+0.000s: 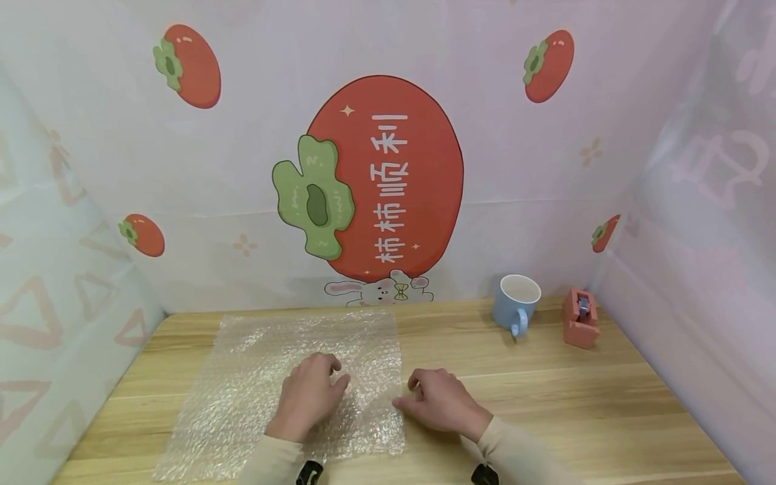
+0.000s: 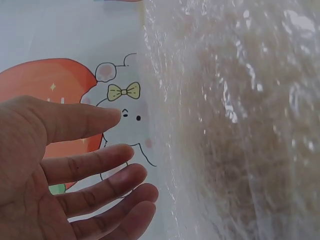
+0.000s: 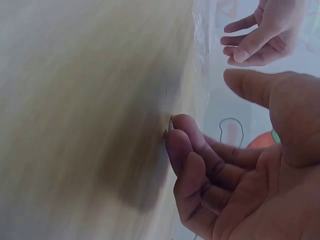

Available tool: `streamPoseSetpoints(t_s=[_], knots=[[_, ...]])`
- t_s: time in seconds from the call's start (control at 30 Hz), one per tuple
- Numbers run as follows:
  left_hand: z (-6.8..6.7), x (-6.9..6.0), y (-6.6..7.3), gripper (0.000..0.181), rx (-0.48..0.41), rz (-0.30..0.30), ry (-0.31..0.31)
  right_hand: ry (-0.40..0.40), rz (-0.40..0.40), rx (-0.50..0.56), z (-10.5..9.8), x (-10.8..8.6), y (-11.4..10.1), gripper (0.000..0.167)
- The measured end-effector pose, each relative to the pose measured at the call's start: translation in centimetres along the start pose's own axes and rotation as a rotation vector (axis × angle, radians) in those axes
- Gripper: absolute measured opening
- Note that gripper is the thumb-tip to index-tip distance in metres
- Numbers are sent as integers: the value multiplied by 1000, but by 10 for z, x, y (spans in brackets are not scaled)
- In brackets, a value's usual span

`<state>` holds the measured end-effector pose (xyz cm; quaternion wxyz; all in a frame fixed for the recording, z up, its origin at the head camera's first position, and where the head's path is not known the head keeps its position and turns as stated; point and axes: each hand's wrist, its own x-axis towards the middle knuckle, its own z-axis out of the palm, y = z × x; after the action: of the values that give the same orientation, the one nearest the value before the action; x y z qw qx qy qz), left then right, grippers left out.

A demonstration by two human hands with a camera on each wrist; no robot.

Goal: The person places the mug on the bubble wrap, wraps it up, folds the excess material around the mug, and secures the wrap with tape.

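Left hand (image 1: pixel 308 394) over bubble wrap (image 1: pixel 239 391), fingers loosely spread — right hand (image 1: pixel 445 404) by its right edge, fingers loosely bent. Mug (image 1: pixel 508 308), tape dispenser (image 1: pixel 580 331) back right.

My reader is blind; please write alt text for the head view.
A person's left hand over bubble wrap on a wooden table, right hand by the wrap's right edge; blue mug and red tape dispenser at back right.

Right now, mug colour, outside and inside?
Mug: light blue outside, whitish inside. Best seen in the head view.
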<state>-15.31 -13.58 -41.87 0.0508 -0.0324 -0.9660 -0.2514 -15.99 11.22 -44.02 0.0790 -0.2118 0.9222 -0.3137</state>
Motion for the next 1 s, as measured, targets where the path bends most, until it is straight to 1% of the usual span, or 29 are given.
streamPoseSetpoints(t_s=[0.17,0.3,0.5,0.67,0.83,1.0], knots=[[-3,-2,-7,23,3,-13,8,-5,104,25,6,7,-6,48],[-6,-3,-12,23,14,-18,19,-1,153,34,10,12,-10,48],[-9,-6,-16,24,25,-27,23,21,162,65,16,16,-13,42],[-13,-7,-22,29,43,-36,20,39,156,76,20,17,-12,37],[-16,-9,-27,38,67,-49,21,58,157,79,18,14,-7,36],[-17,-11,-30,45,76,-60,6,74,161,67,14,10,1,36]])
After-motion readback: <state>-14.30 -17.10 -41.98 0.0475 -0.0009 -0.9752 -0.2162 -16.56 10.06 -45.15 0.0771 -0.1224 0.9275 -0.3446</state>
